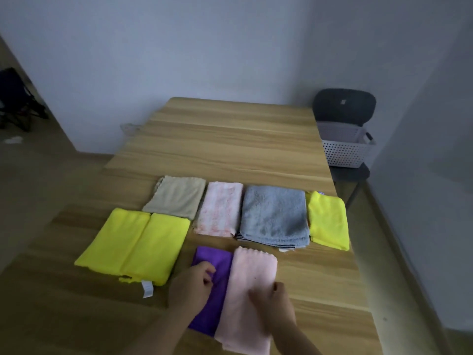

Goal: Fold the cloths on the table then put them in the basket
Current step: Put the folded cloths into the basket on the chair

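Fingers (pixel 208 269) of the left hand (pixel 190 285) are curled, thumb and forefinger pinching the purple cloth (pixel 217 257); the right hand (pixel 273 303) lies with straight fingers (pixel 256 295) pressed flat on the light pink cloth (pixel 253 267), whose far edge is scalloped. These two cloths lie side by side and touching at the near middle of the wooden table (pixel 230 139). The white perforated basket (pixel 345 152) stands on the seat of a dark chair (pixel 344 106) just beyond the table's right edge, well apart from both hands; only its inner wall shows, and its contents cannot be made out. A far row of folded cloths lies between the hands and the far end of the table: from left, a beige cloth (pixel 176 197), a mottled pale pink cloth (pixel 221 208), a grey towel (pixel 275 215) stacked on a striped cloth (pixel 240 236), and a yellow-green cloth (pixel 329 220). A large yellow cloth (pixel 133 245) with a white label (pixel 147 288) lies left of the purple cloth, its far corner just beside the beige cloth. The yellow-green cloth reaches the table's right edge, on the side nearest the basket. Wood surface shows from the far row to the far edge, and along the strip right of the light pink cloth. A dark object (pixel 15 98) stands on the floor at far left.
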`<state>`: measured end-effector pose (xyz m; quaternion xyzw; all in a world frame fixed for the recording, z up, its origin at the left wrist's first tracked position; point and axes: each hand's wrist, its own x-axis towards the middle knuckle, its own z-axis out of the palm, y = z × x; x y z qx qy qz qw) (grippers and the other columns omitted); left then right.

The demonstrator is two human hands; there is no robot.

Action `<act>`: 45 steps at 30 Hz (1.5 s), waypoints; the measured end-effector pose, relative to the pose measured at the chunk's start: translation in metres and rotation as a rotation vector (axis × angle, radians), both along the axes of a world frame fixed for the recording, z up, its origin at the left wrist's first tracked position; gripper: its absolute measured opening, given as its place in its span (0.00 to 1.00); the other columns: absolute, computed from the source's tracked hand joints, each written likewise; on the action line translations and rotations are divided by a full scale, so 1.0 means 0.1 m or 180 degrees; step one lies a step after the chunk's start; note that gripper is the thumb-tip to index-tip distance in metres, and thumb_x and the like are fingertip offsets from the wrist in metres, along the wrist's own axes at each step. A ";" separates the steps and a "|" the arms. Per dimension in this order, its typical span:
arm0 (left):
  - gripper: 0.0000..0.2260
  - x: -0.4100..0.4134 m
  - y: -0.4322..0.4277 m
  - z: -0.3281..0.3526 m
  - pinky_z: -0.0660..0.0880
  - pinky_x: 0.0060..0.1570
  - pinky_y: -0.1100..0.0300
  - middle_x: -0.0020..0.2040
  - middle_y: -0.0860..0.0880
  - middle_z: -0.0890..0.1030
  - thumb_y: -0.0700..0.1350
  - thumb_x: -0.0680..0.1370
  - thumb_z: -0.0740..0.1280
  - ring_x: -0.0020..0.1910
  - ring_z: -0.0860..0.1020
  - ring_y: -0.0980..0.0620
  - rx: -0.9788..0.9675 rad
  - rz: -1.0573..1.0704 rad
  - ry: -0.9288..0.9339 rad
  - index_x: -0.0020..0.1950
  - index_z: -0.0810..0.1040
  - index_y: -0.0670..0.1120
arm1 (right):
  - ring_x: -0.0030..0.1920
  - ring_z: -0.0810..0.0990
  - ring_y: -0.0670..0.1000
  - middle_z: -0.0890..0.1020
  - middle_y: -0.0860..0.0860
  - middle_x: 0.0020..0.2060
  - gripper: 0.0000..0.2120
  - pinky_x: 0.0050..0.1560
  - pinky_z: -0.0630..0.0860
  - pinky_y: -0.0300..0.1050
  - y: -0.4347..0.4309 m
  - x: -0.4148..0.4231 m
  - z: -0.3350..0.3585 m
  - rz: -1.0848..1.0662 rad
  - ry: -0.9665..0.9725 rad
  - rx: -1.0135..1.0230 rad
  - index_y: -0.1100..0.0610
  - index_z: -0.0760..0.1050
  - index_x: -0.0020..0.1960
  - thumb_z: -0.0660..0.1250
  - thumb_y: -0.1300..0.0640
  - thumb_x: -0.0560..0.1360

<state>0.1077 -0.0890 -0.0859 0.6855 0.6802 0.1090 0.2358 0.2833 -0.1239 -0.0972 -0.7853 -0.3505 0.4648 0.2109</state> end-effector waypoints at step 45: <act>0.26 5.38 -0.52 0.53 0.70 0.58 0.53 0.68 0.44 0.70 0.50 0.79 0.62 0.62 0.73 0.41 -0.0931 0.0234 -0.1999 0.74 0.56 0.49 | 0.41 0.78 0.55 0.79 0.55 0.41 0.04 0.37 0.74 0.44 -1.58 5.12 0.65 -0.2258 0.0959 0.1193 0.55 0.71 0.42 0.66 0.61 0.74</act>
